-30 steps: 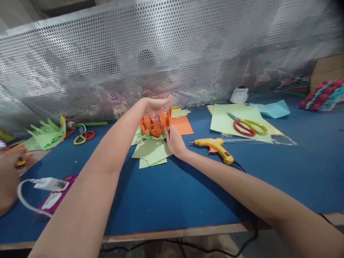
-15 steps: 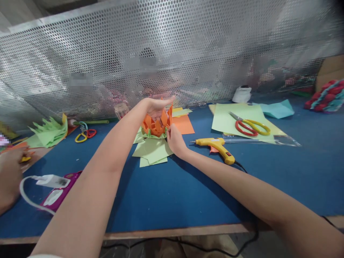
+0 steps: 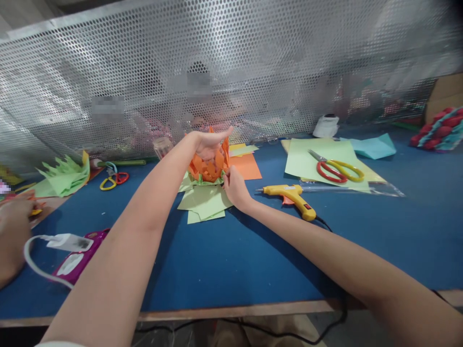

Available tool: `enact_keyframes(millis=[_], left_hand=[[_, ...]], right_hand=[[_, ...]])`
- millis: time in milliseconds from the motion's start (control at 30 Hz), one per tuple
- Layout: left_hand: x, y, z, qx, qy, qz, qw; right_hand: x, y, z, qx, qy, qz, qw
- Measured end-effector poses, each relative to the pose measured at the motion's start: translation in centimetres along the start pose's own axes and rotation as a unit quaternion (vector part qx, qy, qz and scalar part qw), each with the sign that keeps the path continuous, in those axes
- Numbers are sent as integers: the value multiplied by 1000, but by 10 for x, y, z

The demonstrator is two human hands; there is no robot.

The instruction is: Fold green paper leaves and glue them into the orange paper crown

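Observation:
An orange paper flower (image 3: 209, 167) with pointed petals stands on a stack of light green paper sheets (image 3: 203, 202) at the middle of the blue table. My left hand (image 3: 211, 143) reaches over the flower from the left, fingers stretched out and resting on its upper petals. My right hand (image 3: 234, 186) is at the flower's lower right edge, fingers pinched on the green leaf layer at its base.
A yellow glue gun (image 3: 291, 197) lies right of my right hand, its cord running off the front edge. Red-and-yellow scissors (image 3: 336, 169) rest on green paper at back right. Small scissors (image 3: 114, 180), green cut paper (image 3: 65, 176), a purple device (image 3: 77, 256) and another person's hand (image 3: 12, 230) are at left. A perforated metal screen (image 3: 231, 72) closes the back.
The flower's petals have been drawn closer together and more upright under my left hand. My right hand has slipped slightly lower to the flower's base.

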State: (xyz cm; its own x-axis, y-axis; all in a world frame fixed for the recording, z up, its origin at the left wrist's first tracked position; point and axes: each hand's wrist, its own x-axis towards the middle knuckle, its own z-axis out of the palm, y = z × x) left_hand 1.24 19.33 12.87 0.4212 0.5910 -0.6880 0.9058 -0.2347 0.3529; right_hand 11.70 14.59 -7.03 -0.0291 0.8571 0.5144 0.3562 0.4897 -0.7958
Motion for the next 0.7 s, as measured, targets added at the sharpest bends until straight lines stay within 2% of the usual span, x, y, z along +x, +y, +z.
enact_keyframes(millis=[400, 700], left_hand=[[9, -3, 2, -2, 43, 13, 999], [12, -14, 0, -12, 38, -5, 999]], right_hand=[[0, 1, 1, -10, -25, -13, 1000], [1, -3, -1, -31, -39, -3, 999]])
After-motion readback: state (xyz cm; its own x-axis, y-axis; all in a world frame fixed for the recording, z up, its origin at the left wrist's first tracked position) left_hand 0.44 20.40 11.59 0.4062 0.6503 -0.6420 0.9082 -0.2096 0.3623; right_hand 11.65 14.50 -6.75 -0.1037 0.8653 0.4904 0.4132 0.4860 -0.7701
